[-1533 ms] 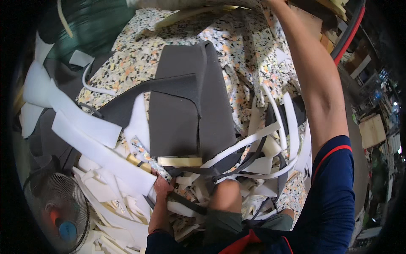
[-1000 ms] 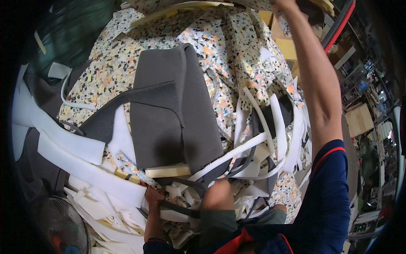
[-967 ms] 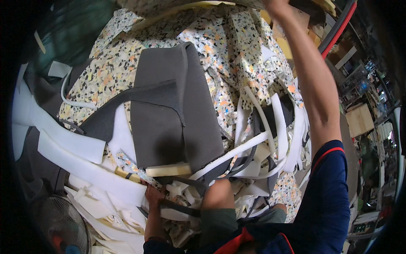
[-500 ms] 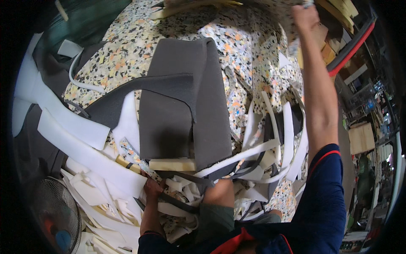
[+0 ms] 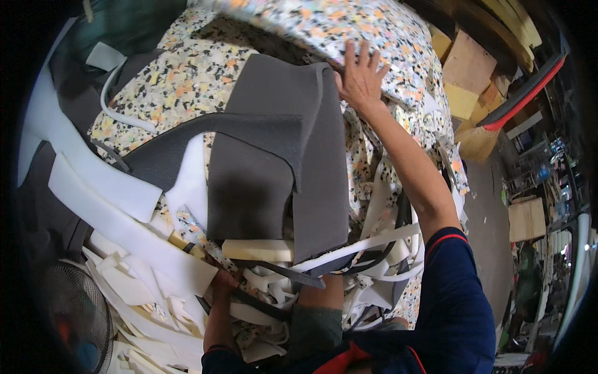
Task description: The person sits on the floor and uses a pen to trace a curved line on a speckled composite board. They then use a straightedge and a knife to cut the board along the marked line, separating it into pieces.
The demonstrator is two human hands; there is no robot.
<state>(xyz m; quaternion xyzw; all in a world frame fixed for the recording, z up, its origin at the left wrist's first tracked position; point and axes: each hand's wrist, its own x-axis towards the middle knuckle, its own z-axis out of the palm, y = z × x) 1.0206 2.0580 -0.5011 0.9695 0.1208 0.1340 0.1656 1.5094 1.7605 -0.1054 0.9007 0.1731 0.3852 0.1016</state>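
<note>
My right hand point(image 5: 363, 75) lies with spread fingers on a thick multicoloured speckled foam sheet point(image 5: 324, 28) at the far side. That sheet is folded over, its edge reaching toward the grey foam piece point(image 5: 255, 177) in the middle. The grey piece has a long upright panel point(image 5: 321, 168) on its right, and a dark curved strip point(image 5: 249, 121) crosses it. At the lower left my left hand point(image 5: 223, 280) is down among foam offcuts, beside a white foam strip point(image 5: 137, 234). Its fingers are mostly hidden, so any hold cannot be made out.
White foam scraps point(image 5: 149, 293) are heaped at lower left, near a mesh-guarded fan point(image 5: 81, 311). More strips point(image 5: 398, 265) lie at right. A broom point(image 5: 479, 140) with a red and black handle and wooden pieces point(image 5: 470, 62) are at upper right.
My right hand has come left and nearer, from the far right onto the speckled sheet, its fingers now spread. The sheet's far part has folded over toward me. My left hand has barely moved.
</note>
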